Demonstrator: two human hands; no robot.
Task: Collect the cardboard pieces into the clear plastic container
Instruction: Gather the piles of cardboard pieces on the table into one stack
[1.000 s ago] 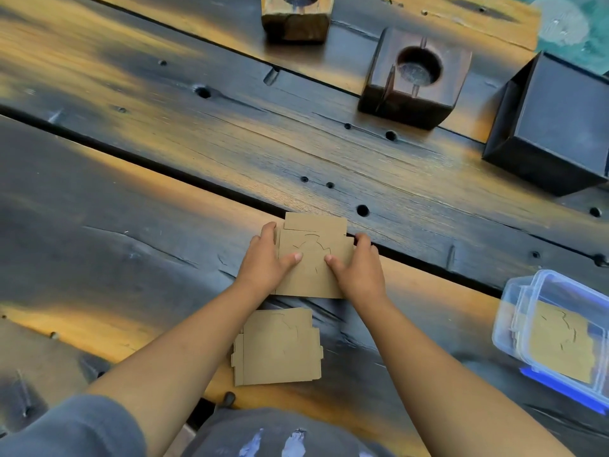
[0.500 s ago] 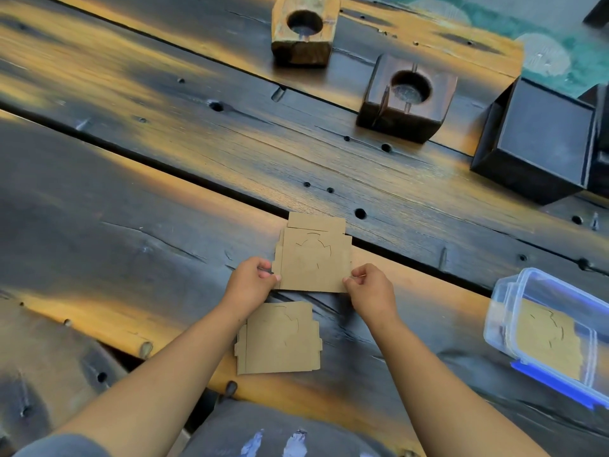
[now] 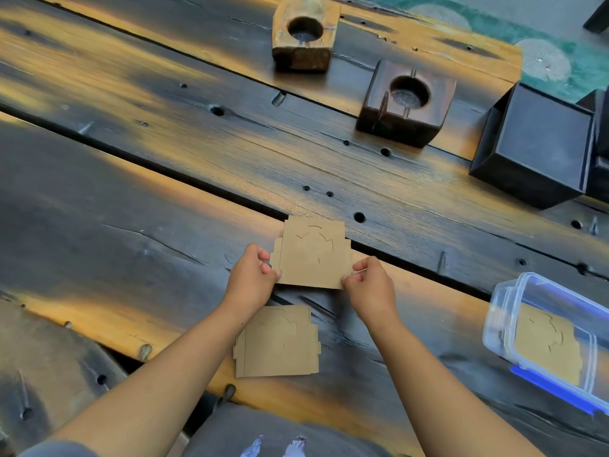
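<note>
Your left hand [image 3: 251, 285] pinches the lower left edge of the held cardboard piece [image 3: 313, 253], thumb on its face and the other fingers [image 3: 263, 255] curled behind its notched side; your right hand [image 3: 370, 288] pinches the lower right corner the same way, thumb and forefinger closed on the edge; between the two sets of fingers the piece is plain brown, roughly square, with stepped notches down both sides and a curved, toothed cut line scored into its upper middle; its far edge reaches over the dark gap between two planks of the worktop [image 3: 164, 166]; whether that edge touches the wood, you cannot tell.

Just below your fingers, between your forearms, a second cardboard stack [image 3: 278, 344] lies flat on the worktop, same brown, same stepped sides, with thin layered edges showing at its left; your left wrist covers its upper left corner.

Well to the right of your right fingers sits the clear plastic container [image 3: 514, 328], blue-trimmed, with a brown cardboard piece in the container [image 3: 547, 347] showing the same curved cut.

Far beyond your fingers stand a light wooden block [image 3: 304, 33] and a dark wooden block [image 3: 407, 105], each with a round hole in its top; right of them is a black box [image 3: 540, 146].
</note>
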